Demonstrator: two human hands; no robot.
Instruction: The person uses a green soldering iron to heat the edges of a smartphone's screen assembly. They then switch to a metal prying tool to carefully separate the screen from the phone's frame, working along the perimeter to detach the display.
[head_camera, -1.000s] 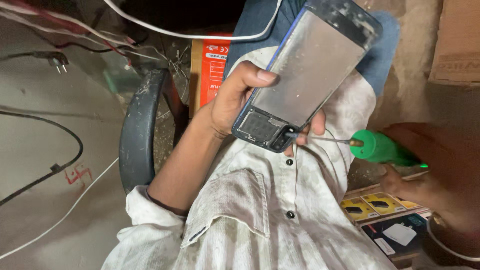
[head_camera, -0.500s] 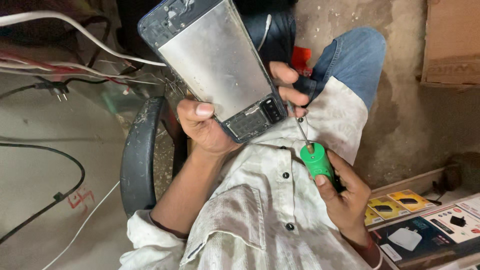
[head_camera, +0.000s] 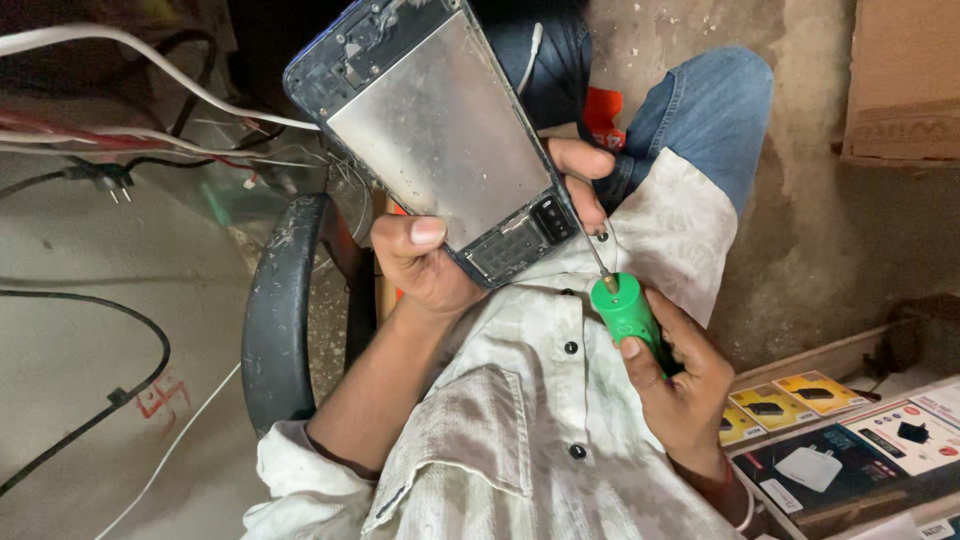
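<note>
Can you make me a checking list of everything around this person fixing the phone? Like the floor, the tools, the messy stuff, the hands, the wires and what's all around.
Surface: grey floor at left, dusty, with a red mark.
Job's things: opened phone, back cover off, metal plate showing; green-handled screwdriver, tip at the phone's lower corner.
Clutter: small printed boxes at lower right.
Hands: left hand grips the phone's lower end; right hand holds the screwdriver handle.
Cables: white cable, black cable, thin red wires and a plug at left.
Surroundings: black chair arm, cardboard box at upper right, rough concrete wall.
</note>
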